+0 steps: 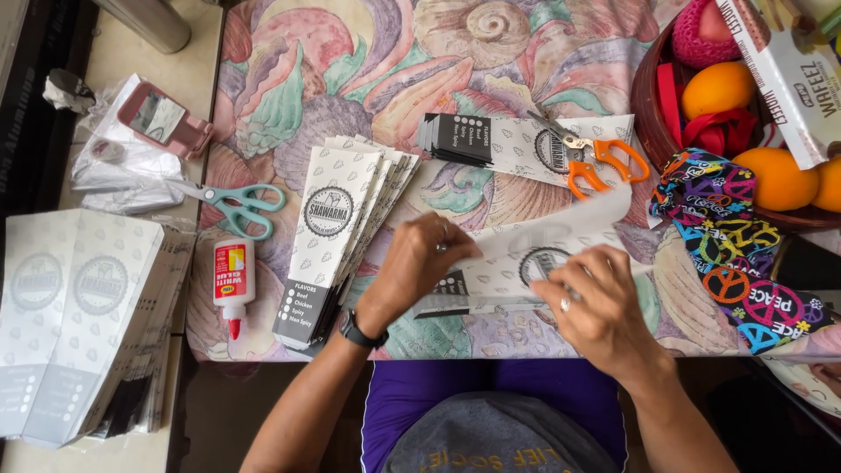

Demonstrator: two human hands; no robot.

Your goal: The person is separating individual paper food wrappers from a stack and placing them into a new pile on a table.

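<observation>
My left hand presses down on a long white printed paper sleeve that lies across the patterned tablecloth. My right hand, with a ring on one finger, holds the sleeve's near edge, fingers curled over a folded flap. A translucent paper sheet rests over the far end of the sleeve. On my left wrist is a black watch. A fanned stack of the same sleeves lies just left of my left hand.
Teal scissors and a white glue bottle lie at the left. Orange-handled scissors rest on more sleeves. A brown fruit bowl with oranges, a colourful cloth and a big sleeve pile flank the work area.
</observation>
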